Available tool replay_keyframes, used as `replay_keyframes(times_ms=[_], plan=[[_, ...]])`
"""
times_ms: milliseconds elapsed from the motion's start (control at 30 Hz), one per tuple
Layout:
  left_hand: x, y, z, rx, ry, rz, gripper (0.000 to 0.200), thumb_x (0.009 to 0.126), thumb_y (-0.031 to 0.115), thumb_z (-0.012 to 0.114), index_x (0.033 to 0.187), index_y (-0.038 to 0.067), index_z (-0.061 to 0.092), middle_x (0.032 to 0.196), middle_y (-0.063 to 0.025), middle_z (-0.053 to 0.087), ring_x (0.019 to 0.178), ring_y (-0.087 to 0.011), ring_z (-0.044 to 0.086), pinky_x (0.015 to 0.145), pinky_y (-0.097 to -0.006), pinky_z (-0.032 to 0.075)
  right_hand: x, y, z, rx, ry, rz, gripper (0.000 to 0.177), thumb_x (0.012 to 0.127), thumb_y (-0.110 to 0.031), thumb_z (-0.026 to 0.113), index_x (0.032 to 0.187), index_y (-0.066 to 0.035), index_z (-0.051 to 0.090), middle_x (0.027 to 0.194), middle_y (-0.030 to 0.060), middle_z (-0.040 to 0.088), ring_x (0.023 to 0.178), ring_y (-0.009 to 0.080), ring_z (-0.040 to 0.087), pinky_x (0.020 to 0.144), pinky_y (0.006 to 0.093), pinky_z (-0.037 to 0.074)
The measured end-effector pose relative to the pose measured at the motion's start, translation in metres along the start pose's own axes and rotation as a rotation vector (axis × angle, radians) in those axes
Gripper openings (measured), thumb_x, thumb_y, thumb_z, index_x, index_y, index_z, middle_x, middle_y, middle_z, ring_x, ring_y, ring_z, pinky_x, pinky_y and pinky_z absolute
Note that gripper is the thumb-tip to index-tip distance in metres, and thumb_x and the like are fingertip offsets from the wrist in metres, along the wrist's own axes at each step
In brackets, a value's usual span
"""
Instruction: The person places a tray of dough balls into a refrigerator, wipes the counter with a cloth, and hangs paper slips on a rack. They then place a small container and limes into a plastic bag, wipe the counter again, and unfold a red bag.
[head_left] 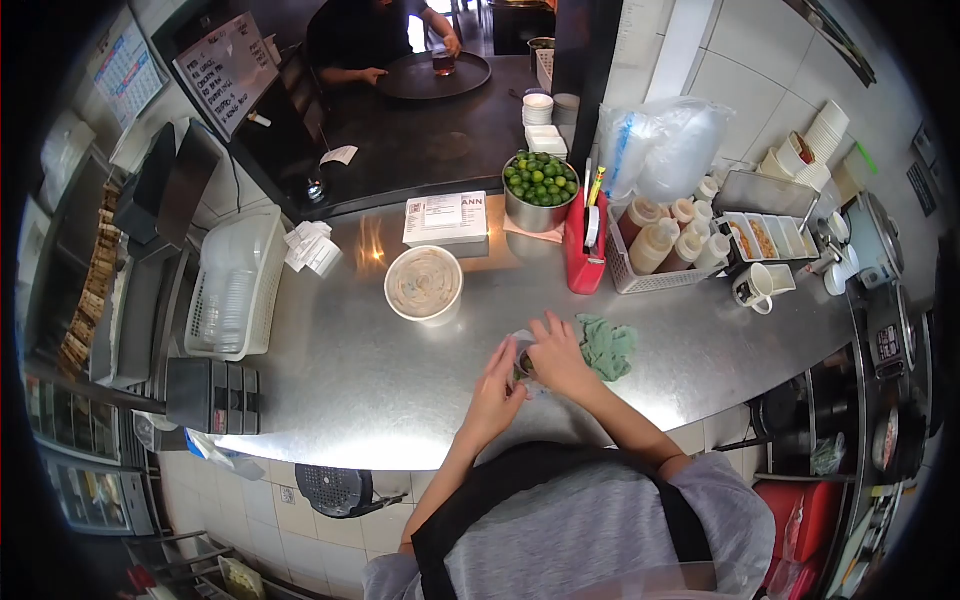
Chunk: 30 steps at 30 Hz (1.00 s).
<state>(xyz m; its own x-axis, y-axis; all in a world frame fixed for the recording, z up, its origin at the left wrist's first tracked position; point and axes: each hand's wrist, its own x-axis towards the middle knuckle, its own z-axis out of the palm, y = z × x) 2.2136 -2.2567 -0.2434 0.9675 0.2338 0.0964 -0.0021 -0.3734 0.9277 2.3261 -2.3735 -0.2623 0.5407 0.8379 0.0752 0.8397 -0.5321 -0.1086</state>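
Note:
Both my hands meet low over the steel counter (330,370), close to its front edge. Between them is a small clear plastic container (522,362) with something dark in or under it; my fingers hide most of it. My left hand (493,385) curls round its left side. From the right, my right hand (558,358) presses its fingers against the same piece. Just right of my right hand lies a crumpled green cloth (606,348). A round white tub (424,284) with a pale brown top or contents stands beyond my left hand.
At the back are a stack of white boxes (446,218), a metal pot of green limes (541,200), a red holder (586,250) and a basket of sauce bottles (660,275). A white basket (262,290) stands left. Beyond the opening, a person holds a round tray (420,85) with a glass.

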Motion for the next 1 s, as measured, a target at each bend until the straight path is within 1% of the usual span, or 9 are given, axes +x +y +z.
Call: replay_keyframes(times_ms=[167,267,400,500,600,633,700,800,1000], plan=[[-0.004,0.007,-0.013,-0.167,-0.069,-0.080,0.078,0.071,0.006,0.070,0.138,0.002,0.029,0.137,-0.0199,0.036,0.076,-0.0186,0.059,0.070,-0.0284,0.048,-0.007,-0.002,0.006,0.070,-0.005,0.103,0.013,0.070,-0.016,0.064,0.075,-0.005,0.069,0.099,0.0107,0.052,0.099,0.0331,0.050,0.076,0.0459,0.046],[-0.002,-0.022,-0.021,0.245,0.170,0.271,0.090,0.063,0.019,0.079,0.138,0.005,0.031,0.135,-0.0188,0.037,0.087,-0.0228,0.059,0.078,-0.0334,0.047,-0.006,-0.003,-0.001,0.190,0.013,0.220,0.014,0.073,-0.009,0.058,0.083,-0.007,0.068,0.098,0.0123,0.053,0.088,0.0334,0.058,0.067,0.0452,0.050],[0.013,-0.107,0.018,0.057,0.047,0.244,0.079,0.060,0.025,0.080,0.128,0.007,0.044,0.122,-0.0163,0.050,0.097,-0.0267,0.058,0.085,-0.0357,0.045,0.001,-0.006,-0.011,0.307,-0.020,0.136,0.025,0.070,-0.007,0.060,0.094,-0.012,0.064,0.094,0.0129,0.055,0.081,0.0357,0.060,0.067,0.0464,0.050],[0.016,-0.106,0.034,-0.104,0.062,0.081,0.055,0.063,0.021,0.077,0.111,0.006,0.054,0.104,-0.0120,0.061,0.099,-0.0250,0.058,0.084,-0.0340,0.045,0.004,-0.012,-0.015,0.406,-0.023,0.030,0.026,0.072,-0.004,0.057,0.096,-0.011,0.062,0.089,0.0116,0.057,0.081,0.0363,0.060,0.069,0.0442,0.049],[0.022,-0.102,0.033,0.063,0.110,0.256,0.049,0.065,0.018,0.075,0.109,0.006,0.056,0.103,-0.0116,0.062,0.097,-0.0227,0.059,0.082,-0.0332,0.046,0.001,-0.005,-0.037,0.431,0.085,-0.033,0.028,0.072,-0.002,0.055,0.098,-0.011,0.062,0.092,0.0125,0.057,0.079,0.0371,0.060,0.067,0.0439,0.048],[0.023,-0.091,0.032,0.042,0.149,0.326,0.044,0.066,0.016,0.076,0.105,0.005,0.059,0.100,-0.0120,0.062,0.092,-0.0235,0.061,0.080,-0.0331,0.047,0.001,-0.005,-0.050,0.461,0.136,0.035,0.027,0.072,-0.002,0.055,0.097,-0.011,0.062,0.092,0.0114,0.058,0.082,0.0354,0.060,0.070,0.0444,0.047],[0.019,-0.089,0.035,-0.178,0.095,0.100,0.046,0.064,0.018,0.077,0.104,0.005,0.060,0.100,-0.0121,0.062,0.091,-0.0240,0.061,0.080,-0.0336,0.047,-0.001,-0.005,-0.078,0.520,0.236,0.173,0.026,0.072,-0.003,0.056,0.096,-0.010,0.063,0.092,0.0092,0.059,0.089,0.0322,0.059,0.075,0.0453,0.045],[0.015,-0.102,0.036,-0.164,0.048,0.005,0.047,0.062,0.019,0.079,0.102,0.004,0.061,0.099,-0.0124,0.062,0.090,-0.0252,0.061,0.079,-0.0345,0.047,0.004,-0.022,-0.086,0.210,0.451,-0.021,0.019,0.072,-0.007,0.057,0.089,-0.009,0.064,0.089,0.0037,0.059,0.097,0.0248,0.055,0.090,0.0480,0.038],[0.017,-0.125,0.041,-0.084,0.070,0.074,0.048,0.062,0.019,0.079,0.103,0.002,0.060,0.097,-0.0140,0.062,0.090,-0.0288,0.061,0.078,-0.0366,0.048,0.023,-0.017,-0.044,-0.023,0.154,-0.063,0.013,0.072,-0.015,0.061,0.085,-0.014,0.063,0.087,0.0032,0.056,0.095,0.0227,0.052,0.100,0.0542,0.025]])
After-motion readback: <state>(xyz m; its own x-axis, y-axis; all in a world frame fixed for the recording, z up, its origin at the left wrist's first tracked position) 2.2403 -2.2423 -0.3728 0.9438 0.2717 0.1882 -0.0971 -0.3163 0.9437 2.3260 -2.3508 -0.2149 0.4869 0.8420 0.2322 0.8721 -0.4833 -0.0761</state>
